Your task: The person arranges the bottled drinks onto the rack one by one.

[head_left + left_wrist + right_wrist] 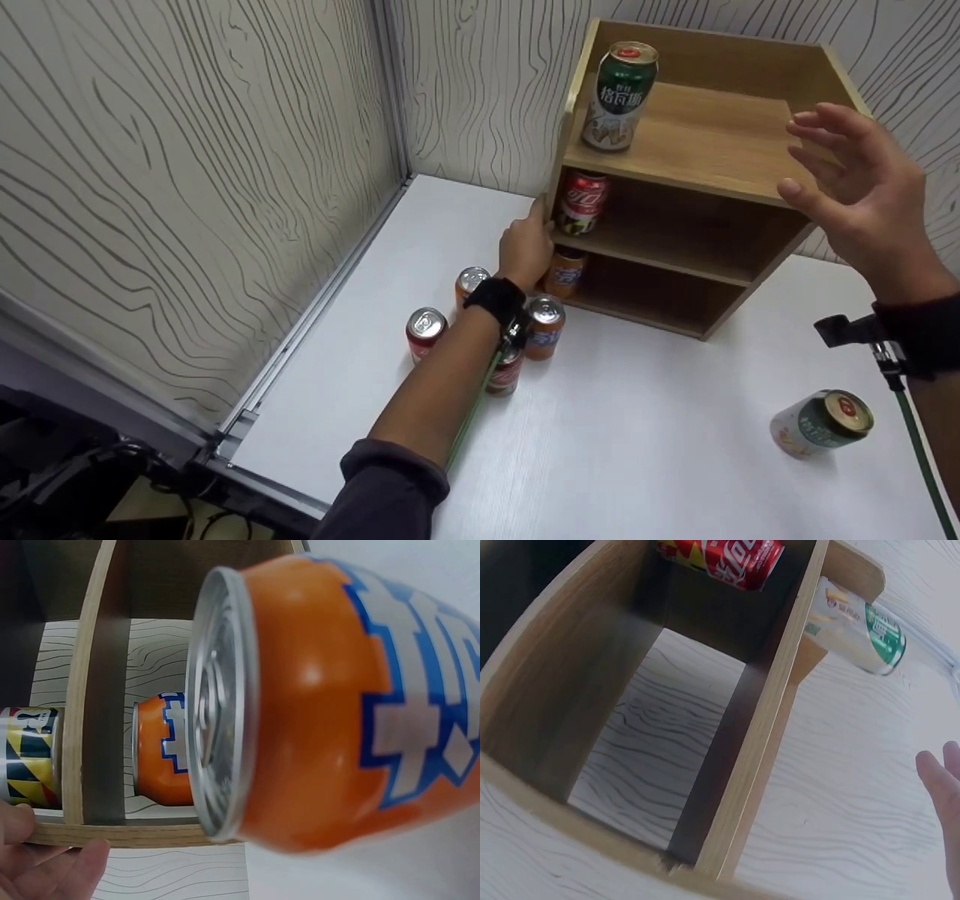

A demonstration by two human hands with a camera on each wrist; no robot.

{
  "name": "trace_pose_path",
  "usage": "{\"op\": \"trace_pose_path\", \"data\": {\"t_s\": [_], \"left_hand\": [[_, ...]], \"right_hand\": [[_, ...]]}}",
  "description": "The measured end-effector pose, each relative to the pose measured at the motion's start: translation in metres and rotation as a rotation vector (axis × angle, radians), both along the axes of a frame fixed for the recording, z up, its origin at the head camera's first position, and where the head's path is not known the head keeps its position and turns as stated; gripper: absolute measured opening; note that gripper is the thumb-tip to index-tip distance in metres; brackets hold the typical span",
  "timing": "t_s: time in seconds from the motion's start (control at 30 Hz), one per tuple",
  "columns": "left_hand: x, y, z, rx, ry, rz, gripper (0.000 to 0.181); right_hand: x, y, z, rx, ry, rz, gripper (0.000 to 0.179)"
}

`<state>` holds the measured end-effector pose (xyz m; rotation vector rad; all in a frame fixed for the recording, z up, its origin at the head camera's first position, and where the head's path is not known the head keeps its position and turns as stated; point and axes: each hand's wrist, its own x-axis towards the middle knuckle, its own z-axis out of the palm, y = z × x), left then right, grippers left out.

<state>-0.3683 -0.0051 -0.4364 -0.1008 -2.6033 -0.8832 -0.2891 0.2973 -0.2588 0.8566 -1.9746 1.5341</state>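
My left hand (525, 251) grips the front edge of the left side panel of a wooden shelf (675, 176), with thumb and fingers on opposite sides of it in the left wrist view. Just inside that panel are a red Coca-Cola can (583, 202) on the middle level and an orange soda can (565, 271) at the bottom, partly hidden by the hand. On the top level stands a green-and-white drink can (621, 97). My right hand (874, 187) is raised at the shelf's upper right, fingers loosely bent and holding nothing.
Around my left forearm stand orange cans (545, 326) and red cans (426, 334), some partly covered by the arm. Another green-and-white can (821, 424) stands on the white table (637, 450) at right. Patterned walls (225, 187) rise behind and to the left.
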Motion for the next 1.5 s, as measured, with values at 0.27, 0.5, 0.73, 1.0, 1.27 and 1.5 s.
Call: {"op": "trace_pose_path", "data": {"t_s": [0.27, 0.5, 0.73, 1.0, 1.27, 1.5], "left_hand": [[0.001, 0.000, 0.002, -0.005, -0.008, -0.001, 0.043], [0.000, 0.000, -0.001, 0.008, -0.001, 0.000, 0.043], [0.001, 0.001, 0.000, 0.027, -0.022, 0.000, 0.046], [0.000, -0.003, 0.001, 0.013, -0.019, -0.015, 0.045], [-0.001, -0.004, 0.001, 0.028, 0.002, -0.027, 0.044], [0.000, -0.002, -0.001, 0.047, -0.001, -0.032, 0.043]], "right_hand": [[0.016, 0.025, -0.012, 0.142, 0.041, -0.215, 0.066], [0.022, 0.043, -0.026, 0.121, 0.033, -0.258, 0.068], [0.031, 0.061, -0.044, 0.094, -0.008, -0.299, 0.070], [0.048, 0.085, -0.076, 0.119, -0.024, -0.350, 0.068], [0.072, 0.105, -0.115, 0.140, -0.101, -0.452, 0.066], [0.091, 0.120, -0.145, 0.197, -0.220, -0.577, 0.064]]}}
